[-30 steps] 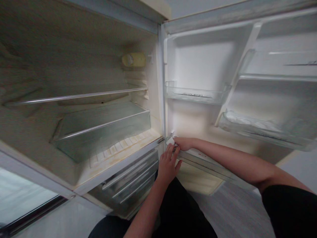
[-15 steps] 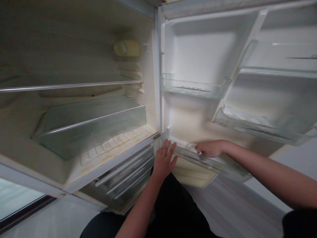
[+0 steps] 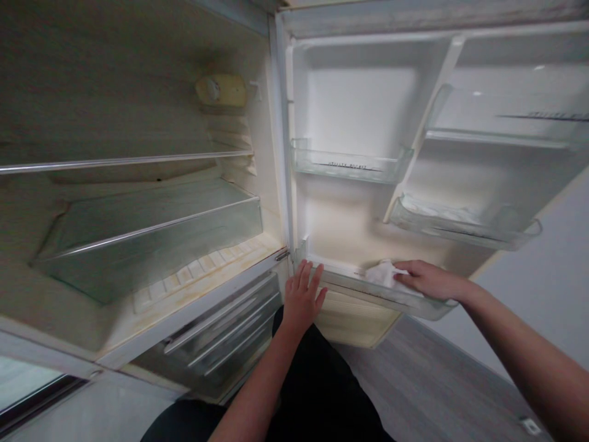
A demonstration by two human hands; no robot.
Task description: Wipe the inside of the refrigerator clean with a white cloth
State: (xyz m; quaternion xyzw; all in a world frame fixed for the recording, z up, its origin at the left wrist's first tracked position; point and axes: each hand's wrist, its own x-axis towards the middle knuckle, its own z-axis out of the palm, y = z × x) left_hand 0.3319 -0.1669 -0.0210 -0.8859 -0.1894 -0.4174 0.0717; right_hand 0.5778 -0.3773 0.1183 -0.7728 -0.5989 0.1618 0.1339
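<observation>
My right hand [image 3: 426, 279] is closed on a crumpled white cloth [image 3: 383, 273], inside the lowest clear bin [image 3: 363, 287] of the open fridge door [image 3: 359, 80]. Whether the cloth is fabric or paper I cannot tell. My left hand [image 3: 304, 294] lies with fingers spread over the left end of that same bin's front rim. Above, a second clear bin [image 3: 464, 230] holds something white and crumpled [image 3: 437, 210].
To the left is the fridge interior with a glass shelf [image 3: 129, 161], a clear drawer [image 3: 156, 245] and a yellowish lamp cover [image 3: 221, 90]. Stains mark the ledge [image 3: 207, 276]. Below stands a lower compartment with clear drawers [image 3: 225, 337]. A small white object [image 3: 530, 425] lies on the floor.
My right hand has moved right along the bin with the cloth, which shows more now. My left hand stays on the rim. The view has shifted slightly rightward.
</observation>
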